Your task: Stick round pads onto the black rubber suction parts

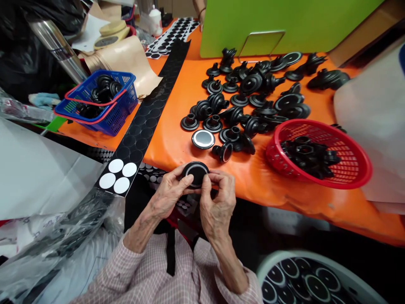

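Just off the table's front edge, a round black part [197, 176] with a pale ring on its face is held between both hands. My left hand [169, 191] grips its left side, thumb lying on the face. At the right rim, the fingertips of my right hand [219, 195] are pinched together against the part; whether a thin sticker is between them I cannot tell. Beyond the hands, a similar part [203, 139] shows a pale grey disc face. Several black stemmed parts [234, 114] lie scattered behind it. A black sticker strip [139, 126] has bare white circles [114, 174] at its near end.
To the right stands a red basket [351, 169] with small black pieces. A blue basket [117, 116] holding black parts is at left. Low on the right, a pale tub [268, 264] contains ringed discs. A green board [284, 21] stands behind; a person's arm [200, 8] shows beside it.
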The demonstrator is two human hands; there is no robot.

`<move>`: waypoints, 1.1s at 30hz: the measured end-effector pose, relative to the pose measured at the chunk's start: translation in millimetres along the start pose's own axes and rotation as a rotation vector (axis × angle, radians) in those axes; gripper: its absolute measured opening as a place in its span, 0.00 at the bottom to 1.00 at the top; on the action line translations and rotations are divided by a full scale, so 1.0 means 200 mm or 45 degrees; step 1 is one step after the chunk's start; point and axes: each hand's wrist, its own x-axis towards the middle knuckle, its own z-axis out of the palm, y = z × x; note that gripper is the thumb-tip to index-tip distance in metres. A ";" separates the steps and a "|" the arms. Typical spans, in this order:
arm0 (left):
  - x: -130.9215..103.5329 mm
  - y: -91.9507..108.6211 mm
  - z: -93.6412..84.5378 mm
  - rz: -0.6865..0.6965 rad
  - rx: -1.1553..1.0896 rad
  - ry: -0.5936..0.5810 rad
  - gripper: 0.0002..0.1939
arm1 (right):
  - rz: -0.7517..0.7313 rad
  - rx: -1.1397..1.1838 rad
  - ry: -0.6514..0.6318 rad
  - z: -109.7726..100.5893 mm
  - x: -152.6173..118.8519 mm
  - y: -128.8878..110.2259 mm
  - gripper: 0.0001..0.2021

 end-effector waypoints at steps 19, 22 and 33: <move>0.33 0.18 0.06 0.237 0.683 0.621 0.14 | -0.190 -0.430 -0.033 -0.05 0.30 0.22 0.20; 0.45 0.20 0.07 0.211 1.006 0.660 0.13 | -0.149 -0.416 -0.049 -0.02 0.34 0.27 0.19; 0.41 0.16 0.13 0.191 1.167 0.621 0.12 | 0.711 0.657 -0.141 0.01 0.45 0.19 0.21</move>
